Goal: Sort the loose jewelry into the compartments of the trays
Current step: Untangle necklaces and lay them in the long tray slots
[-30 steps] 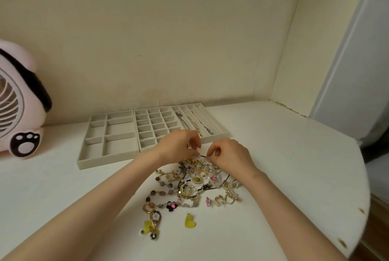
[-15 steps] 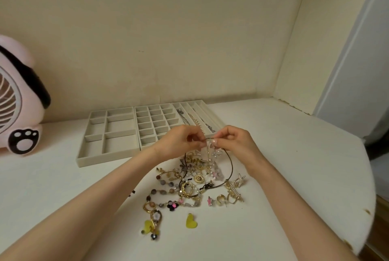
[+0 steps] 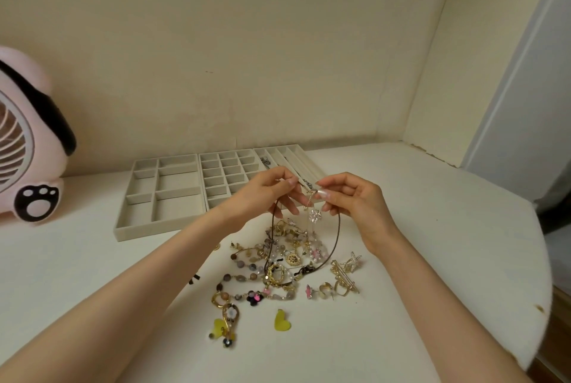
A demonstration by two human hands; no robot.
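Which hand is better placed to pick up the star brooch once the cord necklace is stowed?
Right. The star brooch lies near the right hand, at the right edge of the pile; the left hand would probably have to cross it. Both pinch the cord necklace.

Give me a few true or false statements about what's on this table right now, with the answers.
1. The left hand and right hand hold a dark cord necklace above the pile. True.
2. The yellow heart lies in a tray. False: it lies on the table.
3. The pink fan stands right of the trays. False: it stands left of them.
4. A chain lies in the rightmost tray. True.
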